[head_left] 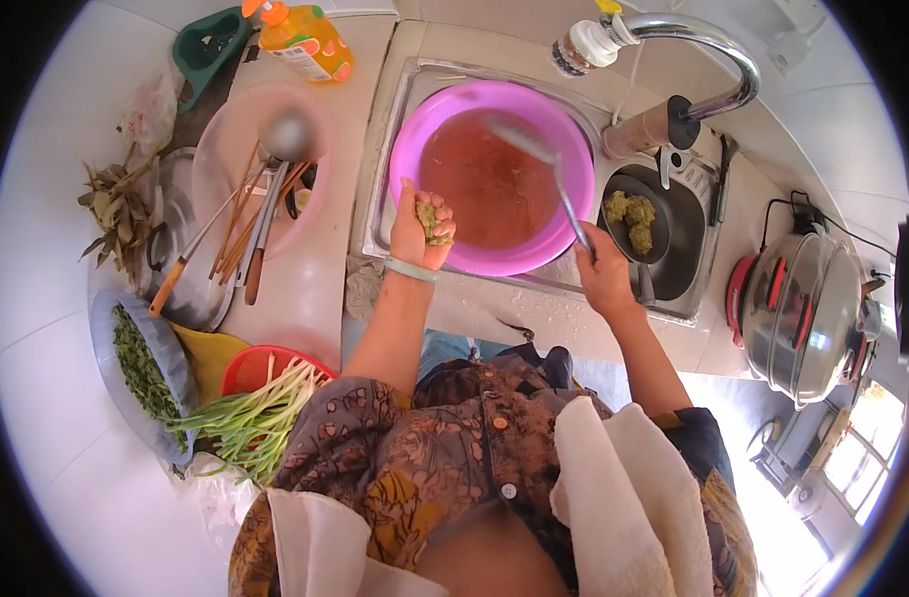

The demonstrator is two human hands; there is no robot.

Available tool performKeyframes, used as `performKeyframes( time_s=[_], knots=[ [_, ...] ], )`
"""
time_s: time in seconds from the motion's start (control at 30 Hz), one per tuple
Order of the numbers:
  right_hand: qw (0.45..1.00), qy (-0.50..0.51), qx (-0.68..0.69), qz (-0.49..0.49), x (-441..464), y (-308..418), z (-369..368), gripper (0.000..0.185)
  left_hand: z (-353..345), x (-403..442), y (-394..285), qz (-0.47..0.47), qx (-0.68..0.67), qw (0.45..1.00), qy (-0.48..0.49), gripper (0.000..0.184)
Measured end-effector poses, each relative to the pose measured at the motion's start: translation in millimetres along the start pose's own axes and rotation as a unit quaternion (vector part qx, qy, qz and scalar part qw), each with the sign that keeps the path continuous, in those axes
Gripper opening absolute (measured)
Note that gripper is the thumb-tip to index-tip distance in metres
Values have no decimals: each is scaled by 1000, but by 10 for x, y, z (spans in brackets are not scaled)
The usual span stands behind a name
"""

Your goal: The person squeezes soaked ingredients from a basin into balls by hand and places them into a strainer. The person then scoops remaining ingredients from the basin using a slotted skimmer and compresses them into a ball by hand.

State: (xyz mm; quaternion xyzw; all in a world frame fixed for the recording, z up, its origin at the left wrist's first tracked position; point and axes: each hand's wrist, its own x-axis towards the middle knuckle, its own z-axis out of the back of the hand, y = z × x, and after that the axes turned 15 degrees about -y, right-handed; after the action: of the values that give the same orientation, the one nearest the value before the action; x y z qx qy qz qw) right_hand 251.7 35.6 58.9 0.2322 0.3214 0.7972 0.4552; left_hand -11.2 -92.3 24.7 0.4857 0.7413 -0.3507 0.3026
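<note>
My left hand (422, 229) is closed around a yellow-green clump of wet food (434, 221), at the left rim of a pink-purple basin (412, 164). Reddish-brown liquid (489, 179) with small bits in it fills much of the basin. My right hand (605, 269) grips the handle of a long metal ladle (566, 189) at the basin's right side. The ladle's head is motion-blurred over the liquid. Right of the basin, a small dark pan (661, 245) in the second sink bowl holds similar yellow-green clumps (631, 219).
A curved faucet (718, 40) rises behind the sink (383, 199). To the left are a pale pink bowl (216, 119) with utensils, green onions (251, 413) in a red basket (246, 363), and a bowl of chopped greens (141, 363). An electric pot (798, 308) stands right.
</note>
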Motion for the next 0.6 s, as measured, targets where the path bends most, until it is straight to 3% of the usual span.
performKeyframes(
  time_s=[0.17, 0.37, 0.6],
  knots=[
    [956, 4, 71, -283, -71, 31, 16, 30, -51, 10, 4, 19, -36, 998, 41, 48],
    [807, -37, 328, -489, -170, 211, -376, 30, 7, 59, 22, 35, -69, 996, 35, 47],
    [730, -9, 429, -532, -81, 301, -615, 13, 113, 65, -36, 33, -63, 997, 43, 42]
  ],
)
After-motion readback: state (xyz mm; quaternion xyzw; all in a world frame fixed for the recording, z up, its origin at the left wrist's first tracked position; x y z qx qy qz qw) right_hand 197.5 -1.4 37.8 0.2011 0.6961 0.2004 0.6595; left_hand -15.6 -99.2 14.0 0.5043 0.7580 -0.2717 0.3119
